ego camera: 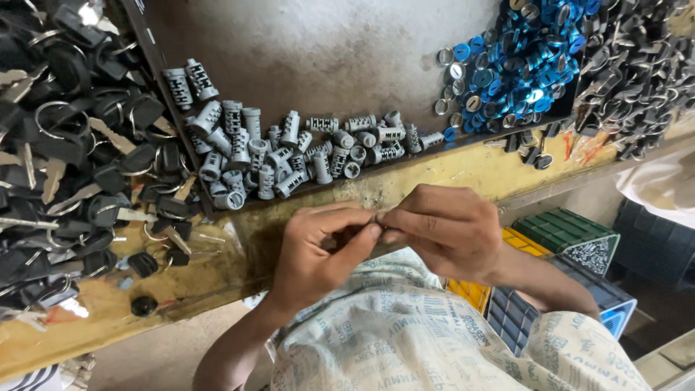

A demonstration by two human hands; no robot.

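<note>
Left hand (pixel 315 253): curled, thumb and forefinger pinched on a small part (pixel 376 219) held at the fingertips, just over the near edge of the yellow bench (pixel 463 170).
Right hand (pixel 445 228): closed in a pinch on the same small part from the other side; the fingertips of both hands are met there.
Small part: almost wholly hidden by the fingers; only a dull metal glint is seen, so its kind cannot be told for certain. It is held in the air between the hands, near the person's chest, above the printed cloth (pixel 405 326).
Handling, as judged: a small metal piece, light and stiff, not fragile, but smooth enough to be lost from the fingers; it is best taken by its sides between thumb and forefinger, as is done here.
Grey cylinders (pixel 289 148): ribbed metal lock barrels, heaped loosely in the dark tray (pixel 326 51) just beyond the hands.
Blue caps (pixel 525 54): a shiny heap at the tray's right corner, well apart from the hands.
Black-headed keys (pixel 79 145): a large pile on rings at the left.
Black parts (pixel 641 65): a further pile at the far right.
Crates (pixel 572 239): green, yellow and blue bins are seen below the bench at the right.
</note>
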